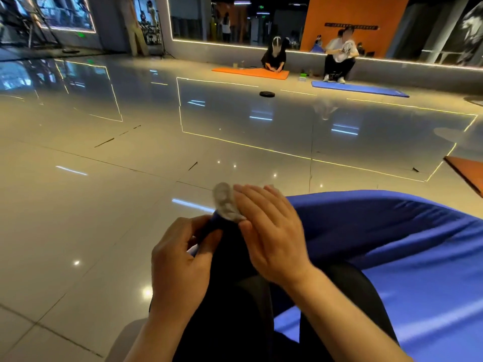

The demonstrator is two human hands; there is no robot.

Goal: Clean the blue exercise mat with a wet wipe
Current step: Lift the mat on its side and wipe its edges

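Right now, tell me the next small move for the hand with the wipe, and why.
Probably slide the right hand with the wet wipe along the lifted corner of the blue exercise mat, toward the body. The left hand already pinches that corner up off the floor, and the greyed wipe sits under the right fingers at the edge, so a short stroke there seems the natural follow-on.

The mat (392, 244) lies on the floor (104, 178) at right, its corner lifted between both hands. The left hand (180, 259) sits left of the right hand (271, 231), with the wipe (226, 202) at the right fingers (251, 197).
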